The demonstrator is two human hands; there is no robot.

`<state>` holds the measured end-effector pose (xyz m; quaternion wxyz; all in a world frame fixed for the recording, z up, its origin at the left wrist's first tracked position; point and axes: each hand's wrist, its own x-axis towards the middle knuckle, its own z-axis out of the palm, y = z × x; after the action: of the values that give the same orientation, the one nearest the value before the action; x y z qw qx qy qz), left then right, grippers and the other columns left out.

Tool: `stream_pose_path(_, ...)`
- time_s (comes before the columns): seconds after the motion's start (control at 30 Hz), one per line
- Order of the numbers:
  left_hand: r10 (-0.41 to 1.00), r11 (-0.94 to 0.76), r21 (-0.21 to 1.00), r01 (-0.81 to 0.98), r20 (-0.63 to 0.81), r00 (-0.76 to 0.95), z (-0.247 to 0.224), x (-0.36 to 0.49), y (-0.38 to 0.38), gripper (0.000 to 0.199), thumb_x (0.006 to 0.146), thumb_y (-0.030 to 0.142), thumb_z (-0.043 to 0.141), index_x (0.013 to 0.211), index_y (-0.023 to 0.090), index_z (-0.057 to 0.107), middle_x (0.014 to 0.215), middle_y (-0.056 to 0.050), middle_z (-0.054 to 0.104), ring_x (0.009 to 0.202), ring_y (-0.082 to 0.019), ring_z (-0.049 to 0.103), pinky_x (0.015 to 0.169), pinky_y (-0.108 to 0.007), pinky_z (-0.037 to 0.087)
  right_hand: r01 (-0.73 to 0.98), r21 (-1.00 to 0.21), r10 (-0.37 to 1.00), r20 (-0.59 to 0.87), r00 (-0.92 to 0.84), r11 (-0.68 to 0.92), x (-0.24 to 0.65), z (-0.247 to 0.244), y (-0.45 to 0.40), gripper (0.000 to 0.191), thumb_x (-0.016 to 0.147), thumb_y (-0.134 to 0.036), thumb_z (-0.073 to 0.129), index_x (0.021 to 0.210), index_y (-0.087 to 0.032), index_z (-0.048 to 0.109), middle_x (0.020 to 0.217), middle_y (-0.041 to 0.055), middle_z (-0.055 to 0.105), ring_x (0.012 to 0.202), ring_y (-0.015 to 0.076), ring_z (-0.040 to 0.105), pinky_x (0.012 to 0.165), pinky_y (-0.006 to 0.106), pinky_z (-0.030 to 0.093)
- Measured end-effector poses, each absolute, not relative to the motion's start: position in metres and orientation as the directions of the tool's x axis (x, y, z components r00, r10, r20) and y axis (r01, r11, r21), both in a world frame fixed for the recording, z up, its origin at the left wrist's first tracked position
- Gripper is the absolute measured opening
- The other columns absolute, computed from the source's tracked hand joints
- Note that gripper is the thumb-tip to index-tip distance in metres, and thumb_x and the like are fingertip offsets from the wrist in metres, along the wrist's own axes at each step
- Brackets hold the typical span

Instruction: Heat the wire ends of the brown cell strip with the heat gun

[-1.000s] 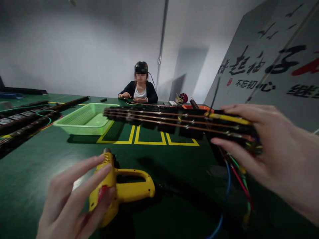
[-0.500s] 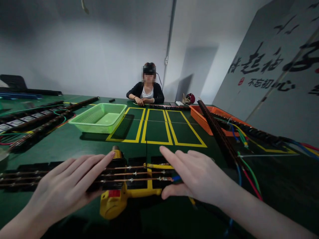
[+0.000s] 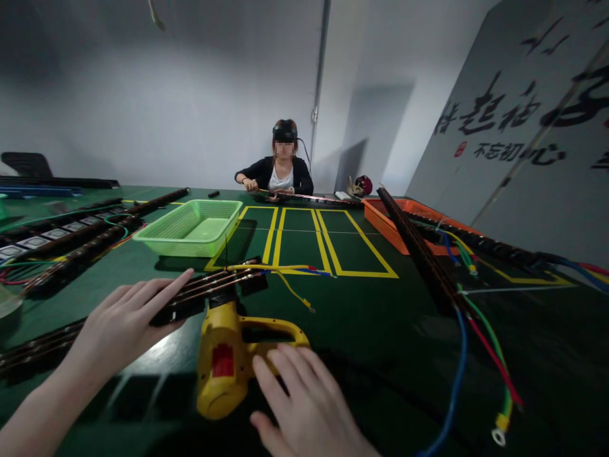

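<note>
Pressing flat on a black strip [image 3: 143, 311] of copper bars, the left hand [image 3: 124, 324] lies with fingers spread and grips nothing, while the right hand [image 3: 304, 406] spreads loose fingers against the handle of a yellow heat gun [image 3: 228, 355] lying on the bench [image 3: 380, 330] just beyond its fingertips.
</note>
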<state>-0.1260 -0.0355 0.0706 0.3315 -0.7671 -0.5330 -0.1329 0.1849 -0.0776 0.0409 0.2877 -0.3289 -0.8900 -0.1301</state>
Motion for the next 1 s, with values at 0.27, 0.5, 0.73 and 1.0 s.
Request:
stream_pose_path(0.27,0.826,-0.316,-0.185,0.93,0.428,0.366,0.032,-0.136,0.017,0.064,0.085,0.047,0.049,0.142,0.025,0.031,0.107,-0.008,0.062,0.087,-0.025,0.06,0.082,-0.036,0.043,0.735,-0.425,0.848,0.233,-0.475,0.529,0.148,-0.002,-0.056,0.08,0.076,-0.076,0.037,0.137,-0.024,0.04,0.128,0.0063,0.053,0.118,0.0276,0.046,0.105,0.048,0.033)
stream_pose_path(0.5,0.898,-0.302,-0.108,0.947,0.302,0.32,0.018,-0.139,0.046,0.064,0.084,0.045,0.048,0.142,0.027,0.03,0.108,-0.008,0.061,0.089,-0.025,0.058,0.082,-0.035,0.04,0.762,-0.417,0.867,0.286,-0.407,0.495,0.19,-0.007,-0.069,0.085,0.066,-0.085,0.031,0.123,-0.026,0.054,0.12,0.0067,0.06,0.11,0.0293,0.054,0.091,0.045,0.045)
stream_pose_path(0.73,0.922,-0.349,-0.005,0.937,0.176,0.344,0.006,-0.144,0.051,0.063,0.084,0.052,0.047,0.141,0.031,0.032,0.113,-0.009,0.059,0.083,-0.022,0.057,0.08,-0.035,0.043,0.765,-0.402,0.827,0.48,-0.292,0.504,0.255,-0.007,-0.079,0.057,0.085,-0.069,0.024,0.095,-0.026,0.06,0.09,-0.0001,0.064,0.084,0.0162,0.06,0.07,0.029,0.045)
stream_pose_path(1.0,0.894,-0.426,0.107,0.899,0.204,0.399,0.027,-0.129,0.039,0.048,0.082,0.059,0.046,0.12,0.032,0.059,0.127,-0.005,0.052,0.111,-0.026,0.053,0.096,-0.04,0.04,0.874,-0.312,0.827,0.539,-0.16,0.372,0.299,-0.016,-0.087,0.024,0.091,-0.04,0.042,0.08,-0.025,0.056,0.075,-0.0041,0.061,0.072,0.0108,0.058,0.065,0.023,0.04)
